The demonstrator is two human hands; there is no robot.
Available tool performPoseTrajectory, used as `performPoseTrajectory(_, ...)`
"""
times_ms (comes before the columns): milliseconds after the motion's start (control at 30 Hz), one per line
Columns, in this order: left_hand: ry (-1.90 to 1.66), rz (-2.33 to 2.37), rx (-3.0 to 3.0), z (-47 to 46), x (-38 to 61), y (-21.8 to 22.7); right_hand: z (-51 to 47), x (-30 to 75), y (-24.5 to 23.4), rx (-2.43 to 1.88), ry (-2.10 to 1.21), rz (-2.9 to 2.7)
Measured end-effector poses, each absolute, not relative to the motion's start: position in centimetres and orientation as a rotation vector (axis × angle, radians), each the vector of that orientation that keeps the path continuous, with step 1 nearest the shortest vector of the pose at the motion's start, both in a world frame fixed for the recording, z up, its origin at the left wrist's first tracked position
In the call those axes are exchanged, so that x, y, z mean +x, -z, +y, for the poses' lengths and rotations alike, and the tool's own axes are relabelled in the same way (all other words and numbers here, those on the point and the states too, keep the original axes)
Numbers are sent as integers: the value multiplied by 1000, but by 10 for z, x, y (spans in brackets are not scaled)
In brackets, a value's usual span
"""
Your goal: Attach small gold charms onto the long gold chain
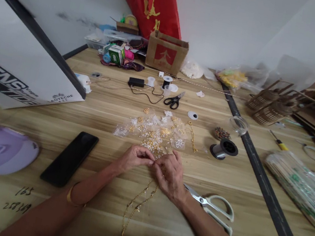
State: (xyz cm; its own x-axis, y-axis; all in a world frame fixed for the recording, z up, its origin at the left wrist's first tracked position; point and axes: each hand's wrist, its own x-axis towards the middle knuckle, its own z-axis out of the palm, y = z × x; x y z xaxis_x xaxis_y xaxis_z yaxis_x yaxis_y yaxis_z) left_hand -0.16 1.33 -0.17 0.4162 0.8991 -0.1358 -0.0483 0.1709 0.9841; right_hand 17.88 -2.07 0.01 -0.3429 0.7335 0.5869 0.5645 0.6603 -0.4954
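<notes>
My left hand has its thumb and forefinger closed in a pinch, meeting the fingers of my right hand. What lies between the left fingertips is too small to make out. My right hand is closed too, on a thin gold chain with small charms, which trails down onto the wooden table in a loop. Just beyond my fingertips is a pile of gold and clear beads, with small plastic bags of beads and findings behind it. Light-handled scissors lie partly behind my right forearm.
A black phone and a purple-and-white visor-like object lie at left. Beyond the beads are black scissors and another gold chain. A wire spool stands at right, near wrapped sticks. A paper bag stands at the back.
</notes>
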Motion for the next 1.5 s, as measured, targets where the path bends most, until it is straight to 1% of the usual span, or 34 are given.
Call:
performPoseTrajectory(1033,-822,894,1257,14,-2,3,-20,180,2,-1001,-272,-2050)
performPoseTrajectory(1500,-874,913,1263,13,-3,-4,-20,180,1,-990,-280,-2025)
